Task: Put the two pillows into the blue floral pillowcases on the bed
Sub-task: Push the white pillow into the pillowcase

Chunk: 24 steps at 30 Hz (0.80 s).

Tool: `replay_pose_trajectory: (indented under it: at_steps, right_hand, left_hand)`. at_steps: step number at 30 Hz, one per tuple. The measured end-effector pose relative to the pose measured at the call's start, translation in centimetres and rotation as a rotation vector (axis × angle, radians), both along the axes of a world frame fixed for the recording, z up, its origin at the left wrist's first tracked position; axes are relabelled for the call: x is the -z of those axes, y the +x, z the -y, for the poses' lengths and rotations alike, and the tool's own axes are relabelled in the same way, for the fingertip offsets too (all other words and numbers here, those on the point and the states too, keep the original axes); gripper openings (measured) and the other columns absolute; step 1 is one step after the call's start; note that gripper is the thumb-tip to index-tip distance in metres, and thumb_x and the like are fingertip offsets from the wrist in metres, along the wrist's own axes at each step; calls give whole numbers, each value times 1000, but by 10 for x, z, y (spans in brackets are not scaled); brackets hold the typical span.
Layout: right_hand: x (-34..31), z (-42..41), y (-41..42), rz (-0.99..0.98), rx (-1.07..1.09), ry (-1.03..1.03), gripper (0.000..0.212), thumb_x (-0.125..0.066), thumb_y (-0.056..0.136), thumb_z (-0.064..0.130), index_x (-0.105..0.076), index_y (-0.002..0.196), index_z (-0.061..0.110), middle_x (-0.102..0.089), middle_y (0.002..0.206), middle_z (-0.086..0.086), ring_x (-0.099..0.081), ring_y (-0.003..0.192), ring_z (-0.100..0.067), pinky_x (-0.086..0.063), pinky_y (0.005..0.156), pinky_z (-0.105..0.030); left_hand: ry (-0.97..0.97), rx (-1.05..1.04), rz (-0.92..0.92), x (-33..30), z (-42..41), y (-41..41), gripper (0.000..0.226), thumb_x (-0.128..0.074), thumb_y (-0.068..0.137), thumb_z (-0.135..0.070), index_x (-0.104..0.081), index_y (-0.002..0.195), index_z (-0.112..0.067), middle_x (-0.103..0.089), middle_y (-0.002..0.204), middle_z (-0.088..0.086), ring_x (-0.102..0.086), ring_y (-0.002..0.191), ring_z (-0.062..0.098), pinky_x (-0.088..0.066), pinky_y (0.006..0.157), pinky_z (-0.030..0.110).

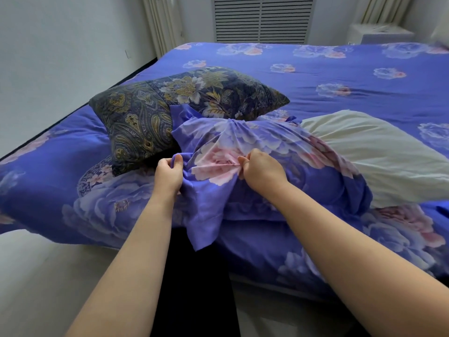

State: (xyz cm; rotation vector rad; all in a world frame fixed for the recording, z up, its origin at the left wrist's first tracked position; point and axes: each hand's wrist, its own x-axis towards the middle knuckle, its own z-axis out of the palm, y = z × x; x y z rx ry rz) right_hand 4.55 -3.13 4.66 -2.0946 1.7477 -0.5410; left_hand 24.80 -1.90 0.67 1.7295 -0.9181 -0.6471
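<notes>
Both hands pinch the blue floral pillowcase at the bed's near edge: left hand, right hand. White pillow protrudes right, partly sheathed. Next, judged: draw fabric rightward. Paisley pillow beyond, uncovered.

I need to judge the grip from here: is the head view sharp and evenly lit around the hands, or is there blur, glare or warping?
Head view: soft, even daylight with no glare; left hand and right hand are sharp where they pinch the blue floral pillowcase; wide-angle warping bends the bed's edge and stretches the forearms; the top right corner is smeared.
</notes>
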Motion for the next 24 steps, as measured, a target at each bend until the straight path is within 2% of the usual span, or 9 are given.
replay_pose_trajectory:
  at_steps: [3,5,7,10,12,15,18,20,24]
  right_hand:
    - [0,0,5,-49,-37,3,37,-36,101,36,-48,108,2,-57,117,-16,-54,105,-36,-34,71,-34]
    - [-3,-1,7,-47,-50,15,36,-36,101,35,-48,110,2,-56,119,-17,-53,108,-36,-34,73,-35]
    - [-6,-2,8,-21,-68,40,35,-37,100,33,-48,109,1,-57,119,-16,-54,108,-34,-35,75,-35]
    - [-7,-6,9,7,-94,55,34,-40,100,34,-48,107,2,-58,117,-14,-54,106,-33,-37,75,-35]
    - [-6,-10,9,15,-115,26,37,-43,98,40,-48,107,5,-56,118,-13,-52,107,-33,-38,78,-37]
    - [-4,-15,11,-116,-150,-43,43,-47,95,45,-50,117,8,-53,121,-12,-49,112,-34,-39,87,-38]
    - [-1,-12,13,-222,-132,-119,25,-49,96,31,-57,112,13,-56,114,-12,-53,106,-35,-39,74,-37]
    - [-1,-7,8,-135,-70,-101,20,-49,94,30,-60,104,16,-61,110,-9,-56,102,-33,-36,69,-32]
    - [3,3,-2,-27,15,2,25,-48,95,37,-60,104,16,-63,112,-6,-56,104,-29,-36,69,-32]
  left_hand:
    - [-157,38,468,-3,-28,-9,54,-68,84,-29,-44,126,-6,-42,128,13,-39,118,24,-30,99,29]
    - [-147,93,843,-4,-40,-17,46,-70,80,-38,-56,119,-20,-46,126,6,-40,116,28,-34,96,39]
    - [-7,149,988,-6,-40,-20,26,-65,81,-45,-64,98,-26,-56,112,-1,-47,106,28,-37,85,40]
    - [-25,198,907,-16,-32,-15,12,-63,84,-30,-62,87,-18,-62,97,2,-53,97,30,-37,79,39]
    - [-110,210,822,-24,-25,-13,4,-58,86,-15,-57,88,-12,-63,89,9,-57,89,34,-40,72,39]
    - [-134,195,789,-28,-13,-19,6,-49,91,-12,-51,95,-7,-64,85,16,-58,82,39,-33,62,35]
    - [-117,207,779,-16,-6,-25,12,-49,93,-14,-50,99,-3,-65,88,16,-58,84,40,-30,60,34]
    - [-140,188,797,-5,-11,-26,17,-49,92,-20,-52,97,-4,-62,88,16,-55,84,40,-34,63,39]
    - [-48,-17,773,21,-30,-19,37,-64,85,-35,-55,105,-5,-54,106,18,-47,101,36,-32,87,40]
